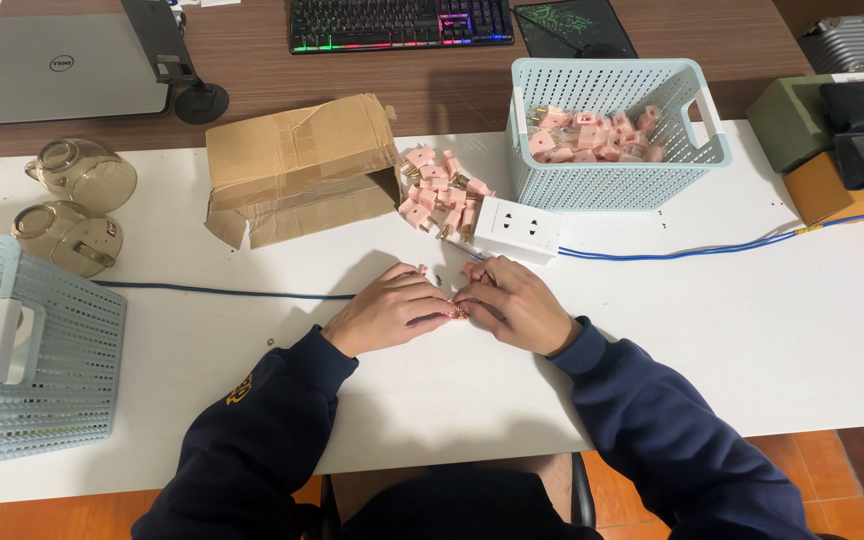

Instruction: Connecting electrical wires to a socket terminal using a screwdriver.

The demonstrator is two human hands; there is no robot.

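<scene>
Left hand [389,305] and right hand [512,303] meeting low over the white counter [752,330], fingers pinched narrow on a small pink plug [458,312], loose pile [439,190] and white socket strip [517,228] within reach.

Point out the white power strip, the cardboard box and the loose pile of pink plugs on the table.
Power strip [518,229]: head view, on its white top face.
Cardboard box [297,150]: head view, on its top flap.
Pile of pink plugs [436,192]: head view, on the pile's middle.
</scene>
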